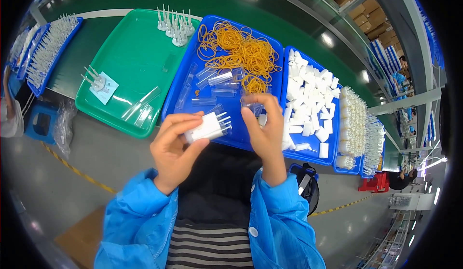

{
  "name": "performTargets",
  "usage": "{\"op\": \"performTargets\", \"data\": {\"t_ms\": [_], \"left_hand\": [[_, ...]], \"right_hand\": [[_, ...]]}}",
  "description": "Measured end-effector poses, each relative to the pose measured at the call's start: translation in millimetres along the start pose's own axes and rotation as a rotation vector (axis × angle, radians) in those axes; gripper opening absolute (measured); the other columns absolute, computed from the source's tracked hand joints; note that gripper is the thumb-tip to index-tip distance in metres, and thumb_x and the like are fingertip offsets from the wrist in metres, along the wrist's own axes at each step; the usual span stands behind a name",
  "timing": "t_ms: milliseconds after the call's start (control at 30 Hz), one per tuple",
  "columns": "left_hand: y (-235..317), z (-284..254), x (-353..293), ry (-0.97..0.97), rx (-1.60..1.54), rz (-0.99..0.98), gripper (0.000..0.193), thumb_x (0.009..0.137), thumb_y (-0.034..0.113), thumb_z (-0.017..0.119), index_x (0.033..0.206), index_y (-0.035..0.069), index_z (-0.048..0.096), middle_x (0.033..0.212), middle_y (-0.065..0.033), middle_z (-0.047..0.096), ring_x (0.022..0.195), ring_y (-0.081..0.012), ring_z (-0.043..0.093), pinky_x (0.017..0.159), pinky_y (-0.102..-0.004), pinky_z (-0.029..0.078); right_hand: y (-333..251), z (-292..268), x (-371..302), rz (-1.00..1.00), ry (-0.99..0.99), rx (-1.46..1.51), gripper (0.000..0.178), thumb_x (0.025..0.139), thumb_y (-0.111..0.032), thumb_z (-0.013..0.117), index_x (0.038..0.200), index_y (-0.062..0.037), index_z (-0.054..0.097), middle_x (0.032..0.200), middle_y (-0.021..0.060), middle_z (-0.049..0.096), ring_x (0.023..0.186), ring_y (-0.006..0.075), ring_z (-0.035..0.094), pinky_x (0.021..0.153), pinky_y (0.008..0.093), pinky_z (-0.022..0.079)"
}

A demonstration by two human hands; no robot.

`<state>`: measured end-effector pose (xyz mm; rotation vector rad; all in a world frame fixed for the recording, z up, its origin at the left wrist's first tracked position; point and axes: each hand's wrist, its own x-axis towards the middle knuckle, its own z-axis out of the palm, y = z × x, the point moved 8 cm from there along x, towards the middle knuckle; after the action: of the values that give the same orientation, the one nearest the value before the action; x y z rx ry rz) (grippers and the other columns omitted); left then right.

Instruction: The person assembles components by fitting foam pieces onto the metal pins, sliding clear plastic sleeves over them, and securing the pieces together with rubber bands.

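Observation:
In my left hand (pixel 176 148), fingers and thumb close round a white foam block (pixel 206 126). Several thin white rods (pixel 224 120) stick out of its right end, and clear plastic shows along its edge. My right hand (pixel 266 127) is just to the right, over the blue tray (pixel 171 106), with thumb and forefinger curled toward each other. Whatever lies between those fingertips is too small or too clear to make out. Beneath and beyond both hands, the tray holds clear plastic tubes (pixel 212 77) and a heap of orange rubber bands (pixel 241 47).
At left, a green tray (pixel 140 42) carries upright white-stemmed pieces (pixel 179 30), a paper card (pixel 104 89) and clear tubes (pixel 141 106). White foam blocks (pixel 311 93) fill a blue tray at right, beside bundled white pieces (pixel 351 119). A blue stool (pixel 42 121) stands lower left.

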<state>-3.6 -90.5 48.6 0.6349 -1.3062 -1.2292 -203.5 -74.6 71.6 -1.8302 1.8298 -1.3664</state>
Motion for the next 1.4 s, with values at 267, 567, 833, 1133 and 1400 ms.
{"op": "performTargets", "data": {"t_ms": [267, 567, 833, 1133, 1400], "left_hand": [[9.7, 15.2, -3.8, -0.004, 0.288, 0.15, 0.032, 0.072, -0.012, 0.074, 0.102, -0.002, 0.07, 0.111, -0.0132, 0.055, 0.112, -0.0312, 0.06, 0.091, -0.0378, 0.052], [-1.9, 23.4, -11.9, -0.085, 0.301, 0.135, 0.023, 0.075, -0.012, 0.073, 0.096, -0.002, 0.067, 0.115, -0.0116, 0.047, 0.117, -0.0292, 0.055, 0.093, -0.0372, 0.05], [2.9, 28.3, -9.3, -0.028, 0.388, 0.197, 0.032, 0.071, -0.014, 0.073, 0.098, 0.003, 0.07, 0.109, -0.0131, 0.048, 0.11, -0.0324, 0.058, 0.089, -0.039, 0.054], [13.5, 33.7, -15.9, -0.08, 0.426, 0.351, 0.03, 0.072, -0.014, 0.073, 0.095, 0.005, 0.073, 0.118, -0.0153, 0.046, 0.119, -0.0379, 0.055, 0.09, -0.0429, 0.055], [-10.9, 29.1, -9.5, -0.016, 0.01, -0.068, 0.031, 0.075, -0.016, 0.07, 0.102, -0.003, 0.07, 0.122, -0.014, 0.051, 0.116, -0.0291, 0.058, 0.092, -0.035, 0.055]], "right_hand": [[-32.8, 1.0, -30.5, -0.104, -0.203, 0.564, 0.022, 0.091, -0.01, 0.057, 0.11, 0.0008, 0.051, 0.105, 0.0169, 0.06, 0.103, 0.0255, 0.058, 0.094, 0.0401, 0.044], [-6.1, -10.1, -34.2, 0.104, 0.073, 0.532, 0.021, 0.092, -0.004, 0.059, 0.111, 0.0036, 0.053, 0.112, 0.0158, 0.058, 0.106, 0.023, 0.058, 0.095, 0.0349, 0.043], [-30.9, -5.1, -45.3, -0.06, -0.052, 0.717, 0.025, 0.094, -0.004, 0.056, 0.116, 0.0057, 0.05, 0.116, 0.0203, 0.055, 0.097, 0.0219, 0.061, 0.092, 0.0333, 0.046], [-27.0, -5.4, -45.3, -0.08, -0.009, 0.652, 0.027, 0.095, -0.007, 0.055, 0.119, 0.0044, 0.05, 0.12, 0.0206, 0.055, 0.102, 0.0216, 0.059, 0.091, 0.0316, 0.047], [-18.2, -25.7, -48.2, 0.027, 0.134, 0.448, 0.023, 0.093, -0.003, 0.058, 0.115, 0.0048, 0.058, 0.106, 0.0079, 0.05, 0.086, 0.0106, 0.05, 0.073, 0.0224, 0.044]]}}
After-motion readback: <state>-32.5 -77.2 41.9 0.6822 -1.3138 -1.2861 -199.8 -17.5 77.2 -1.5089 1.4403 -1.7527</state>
